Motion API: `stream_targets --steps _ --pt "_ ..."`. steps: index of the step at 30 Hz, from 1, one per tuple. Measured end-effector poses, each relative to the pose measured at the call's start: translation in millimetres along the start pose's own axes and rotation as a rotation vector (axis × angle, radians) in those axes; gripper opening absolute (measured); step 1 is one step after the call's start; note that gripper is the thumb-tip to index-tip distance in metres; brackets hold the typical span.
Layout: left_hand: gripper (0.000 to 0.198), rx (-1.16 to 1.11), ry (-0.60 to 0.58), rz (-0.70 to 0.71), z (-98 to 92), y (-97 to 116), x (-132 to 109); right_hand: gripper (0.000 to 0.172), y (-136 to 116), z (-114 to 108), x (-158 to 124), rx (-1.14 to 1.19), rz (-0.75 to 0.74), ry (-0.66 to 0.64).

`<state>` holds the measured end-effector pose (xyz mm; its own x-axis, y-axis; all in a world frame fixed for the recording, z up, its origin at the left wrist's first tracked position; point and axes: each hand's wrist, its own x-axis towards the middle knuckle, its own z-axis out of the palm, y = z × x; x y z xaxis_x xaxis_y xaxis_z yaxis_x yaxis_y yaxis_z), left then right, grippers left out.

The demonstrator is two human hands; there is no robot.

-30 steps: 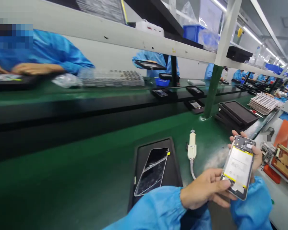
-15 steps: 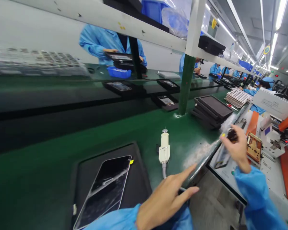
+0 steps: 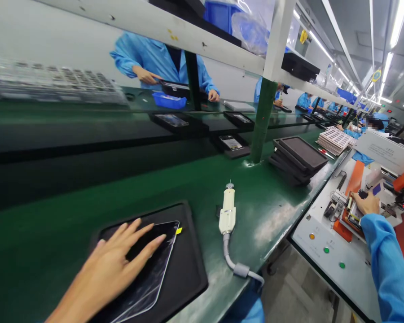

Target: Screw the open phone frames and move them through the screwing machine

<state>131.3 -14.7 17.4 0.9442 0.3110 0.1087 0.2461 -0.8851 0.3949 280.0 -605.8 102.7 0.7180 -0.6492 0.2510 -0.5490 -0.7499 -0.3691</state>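
Head view: L hand [image 3: 111, 264] is above the screen [image 3: 156, 273], its fingers spread wide apart; cannot tell if they touch the glass. The screen is dark, w/ a yellow tab [image 3: 178, 231] at its upper right edge, and it lies in the black tray [image 3: 187, 251] on the green bench [image 3: 54, 251], partly covered by this hand.

R hand [image 3: 367, 204] is well apart, over at the machine [image 3: 357, 278], fingers bent down on a flat phone part [image 3: 356, 218]. This part is there under the hand, mostly hidden, so cannot tell if fingers pinch it or only rest on it. Front panel has one orange button [image 3: 311, 236] & two green ones, [image 3: 326, 250] being the nearer to the orange.

Btwn the two hands, a white tool [image 3: 227, 215] lies on the bench w/ a grey cable [image 3: 241, 270] going over the edge. Behind it, approx. to the right, is a pile of black trays [image 3: 299, 154]. Across the bench, a co-worker [image 3: 155, 58] in blue coat has one hand at a dark tray [image 3: 175, 89], next to a blue box [image 3: 169, 101].
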Motion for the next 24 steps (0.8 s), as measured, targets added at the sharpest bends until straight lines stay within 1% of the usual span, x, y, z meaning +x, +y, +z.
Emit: stream_targets --steps 3,7,12,15,17,19,20,22,23,24 --pt "0.078 0.021 -0.010 0.013 2.3 -0.7 -0.7 0.074 -0.4 6.4 1.6 -0.068 0.027 -0.011" --pt "0.076 0.033 -0.001 0.029 5.4 -6.9 2.5 0.071 -1.6 15.8 3.2 -0.136 0.049 0.008" --pt "0.071 0.009 0.076 0.062 9.2 -11.0 3.2 0.058 -1.2 30.2 -4.7 -0.151 0.028 0.031" --pt "0.065 -0.018 0.122 0.062 5.6 -6.2 -0.9 0.059 -3.8 29.2 -11.0 -0.131 -0.016 0.056" --pt "0.063 -0.009 0.111 0.027 2.2 -3.9 -4.1 0.059 -2.5 22.3 -18.6 -0.121 -0.075 0.082" --pt "0.062 0.003 0.070 -0.034 0.4 -5.7 -7.2 0.055 6.1 13.7 -36.2 -0.109 -0.176 0.110" --pt "0.061 -0.005 0.054 -0.061 0.4 -7.8 -9.2 0.054 13.6 10.4 -50.8 -0.103 -0.229 0.119" --pt "0.059 -0.072 0.047 -0.075 1.3 -12.3 -16.1 0.050 33.9 7.5 -92.5 -0.050 -0.327 0.174" --pt "0.059 -0.128 0.060 -0.065 2.0 -13.6 -21.3 0.047 45.5 7.9 -117.2 0.004 -0.351 0.241" --pt "0.058 -0.176 0.082 -0.053 3.0 -14.1 -26.8 0.043 56.8 9.4 -141.8 0.083 -0.370 0.274"
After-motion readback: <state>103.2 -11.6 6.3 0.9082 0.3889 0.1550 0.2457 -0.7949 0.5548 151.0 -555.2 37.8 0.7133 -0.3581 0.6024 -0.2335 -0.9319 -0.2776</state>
